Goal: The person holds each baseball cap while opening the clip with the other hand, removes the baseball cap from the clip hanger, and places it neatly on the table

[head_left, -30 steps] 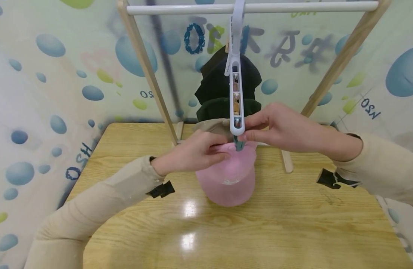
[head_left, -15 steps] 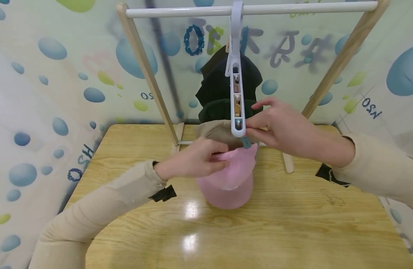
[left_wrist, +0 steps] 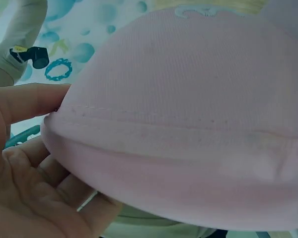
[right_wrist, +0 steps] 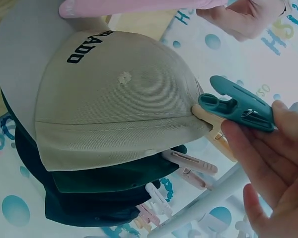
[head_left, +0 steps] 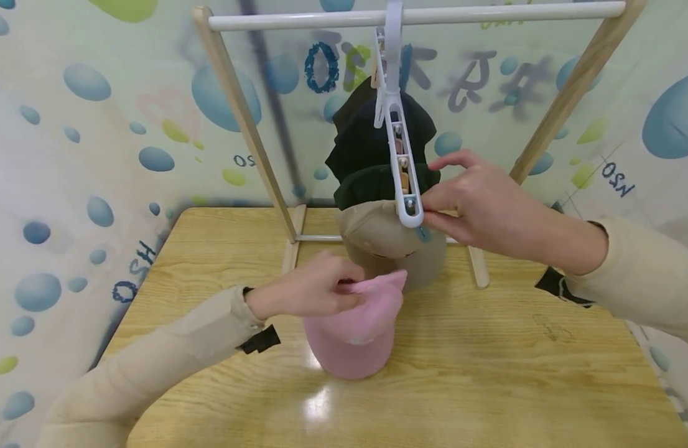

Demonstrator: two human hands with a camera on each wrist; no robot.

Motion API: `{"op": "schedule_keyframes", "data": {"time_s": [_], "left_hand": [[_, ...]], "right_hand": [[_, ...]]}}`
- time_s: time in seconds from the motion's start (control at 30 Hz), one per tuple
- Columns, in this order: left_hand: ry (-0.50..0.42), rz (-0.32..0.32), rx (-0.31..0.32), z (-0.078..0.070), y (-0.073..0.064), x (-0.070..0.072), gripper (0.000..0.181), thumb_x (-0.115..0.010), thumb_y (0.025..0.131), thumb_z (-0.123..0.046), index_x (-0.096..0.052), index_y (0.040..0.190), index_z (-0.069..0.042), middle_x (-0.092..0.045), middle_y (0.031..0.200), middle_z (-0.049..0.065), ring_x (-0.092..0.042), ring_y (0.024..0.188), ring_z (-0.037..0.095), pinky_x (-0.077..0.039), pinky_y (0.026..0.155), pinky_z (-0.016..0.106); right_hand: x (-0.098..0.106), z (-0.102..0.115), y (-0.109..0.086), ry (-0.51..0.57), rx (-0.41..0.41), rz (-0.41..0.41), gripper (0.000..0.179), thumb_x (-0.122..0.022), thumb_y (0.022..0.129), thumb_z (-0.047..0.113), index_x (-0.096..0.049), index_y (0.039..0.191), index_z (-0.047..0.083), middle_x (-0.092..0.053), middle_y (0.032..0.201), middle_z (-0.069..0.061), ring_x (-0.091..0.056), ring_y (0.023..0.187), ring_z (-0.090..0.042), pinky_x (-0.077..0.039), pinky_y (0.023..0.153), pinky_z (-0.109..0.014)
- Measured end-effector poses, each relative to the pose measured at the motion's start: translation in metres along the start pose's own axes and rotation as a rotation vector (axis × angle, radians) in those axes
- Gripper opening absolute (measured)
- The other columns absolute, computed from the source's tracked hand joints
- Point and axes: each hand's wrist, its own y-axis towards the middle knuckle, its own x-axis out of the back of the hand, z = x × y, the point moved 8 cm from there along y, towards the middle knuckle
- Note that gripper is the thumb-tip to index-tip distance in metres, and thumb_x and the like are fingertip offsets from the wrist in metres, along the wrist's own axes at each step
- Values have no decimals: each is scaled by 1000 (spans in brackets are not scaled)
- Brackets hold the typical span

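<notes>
A pink cap (head_left: 349, 342) hangs low in front of the rack, its edge pinched between the thumb and fingers of my left hand (head_left: 313, 287). The left wrist view shows its stitched crown (left_wrist: 179, 89) close up. With thumb and fingertips, my right hand (head_left: 484, 208) pinches a teal clip (right_wrist: 243, 104) at the near end of a white clip hanger (head_left: 402, 165). No fabric is between the clip's jaws. Just behind, a beige cap (right_wrist: 119, 94) is held by a tan clip (right_wrist: 218, 134). A dark green cap (head_left: 366, 186) hangs beyond it.
Black caps (head_left: 377, 130) hang farther back, against the patterned wall. The hanger hooks over a white rail (head_left: 299, 20) between wooden rack legs (head_left: 579, 81). A wood-grain table (head_left: 489, 373) lies below.
The pink cap has come out of the teal clip and moved down, left and nearer with my left hand. The hanger's near end has swung right with my right hand, uncovering the beige cap.
</notes>
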Motion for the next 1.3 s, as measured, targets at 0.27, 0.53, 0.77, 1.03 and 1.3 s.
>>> {"op": "schedule_keyframes", "data": {"time_s": [0.27, 0.53, 0.77, 1.03, 1.3], "left_hand": [[-17, -31, 7, 12, -16, 7, 26, -68, 87, -5, -53, 68, -13, -33, 59, -11, -33, 54, 1, -28, 51, 20], [-97, -60, 76, 26, -32, 18, 26, -67, 88, -4, -52, 69, -13, -32, 60, -11, -33, 54, 3, -27, 52, 21], [-112, -124, 140, 42, -50, 32, 20, -66, 87, -2, -57, 73, -13, -40, 62, -10, -40, 58, 7, -31, 53, 23], [-98, -187, 202, 55, -68, 46, 23, -65, 89, -2, -54, 72, -14, -34, 61, -10, -34, 55, 6, -28, 52, 22], [-98, -259, 270, 67, -79, 58, 21, -64, 88, 2, -57, 72, -10, -36, 58, -7, -34, 52, 6, -28, 49, 22]], "right_hand": [[0, -1, -1, 4, -12, 27, 16, -83, 71, 4, -75, 85, 9, -68, 71, 10, -56, 53, -1, -40, 88, -48], [-3, -2, -3, 22, -36, 45, 20, -88, 68, 18, -70, 76, 15, -63, 66, 15, -53, 53, 3, -41, 83, -46], [-9, -4, -6, 51, -102, 68, 24, -87, 69, 25, -66, 75, 14, -68, 72, 10, -63, 66, -3, -41, 81, -45], [-13, -7, -9, 125, -160, 64, 24, -87, 70, 24, -70, 81, 12, -70, 77, 7, -65, 69, -8, -45, 77, -45], [-15, -8, -10, 154, -180, 55, 22, -87, 71, 18, -71, 85, 13, -69, 77, 10, -64, 68, -6, -44, 78, -45]]}}
